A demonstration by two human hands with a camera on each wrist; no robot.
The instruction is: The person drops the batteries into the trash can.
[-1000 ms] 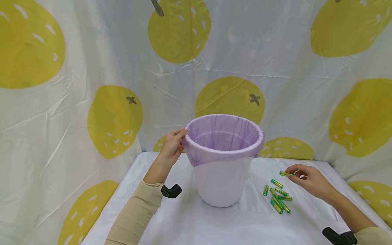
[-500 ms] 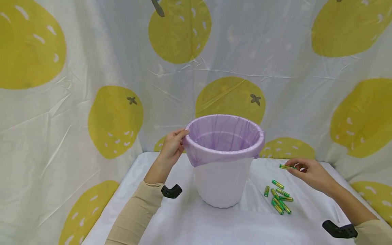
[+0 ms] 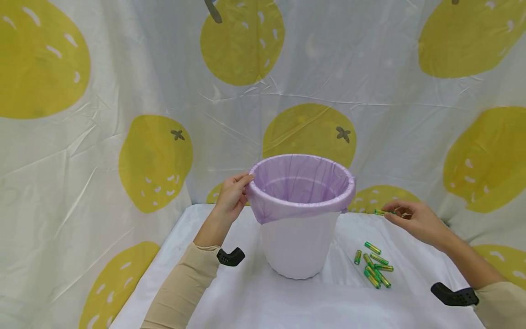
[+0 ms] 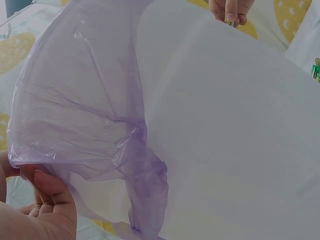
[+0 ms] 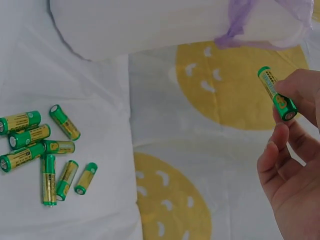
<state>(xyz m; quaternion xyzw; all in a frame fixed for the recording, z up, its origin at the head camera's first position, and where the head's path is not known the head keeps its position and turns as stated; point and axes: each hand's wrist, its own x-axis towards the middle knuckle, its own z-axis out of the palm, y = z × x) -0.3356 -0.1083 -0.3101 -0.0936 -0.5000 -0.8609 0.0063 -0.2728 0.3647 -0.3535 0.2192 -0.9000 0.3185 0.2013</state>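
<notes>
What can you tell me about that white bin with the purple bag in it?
The white bin is a round plastic pail, narrowing toward its base, standing upright on the white-covered table. A thin, crinkled purple bag lines it and folds out over the rim. The left hand grips that rim on one side. No contents show from here.

battery (image 5: 277, 93) labels printed, perhaps too blurred, no text readable

Backdrop: a wrinkled white fabric curtain printed with large yellow lemon shapes (image 3: 156, 162) hangs behind and to both sides of the work area. Surface: a white cloth-covered table (image 3: 255, 301), creased, meets the curtain at its far edge. A dark grey object (image 3: 212, 10) shows at the top edge, unidentifiable.
</notes>
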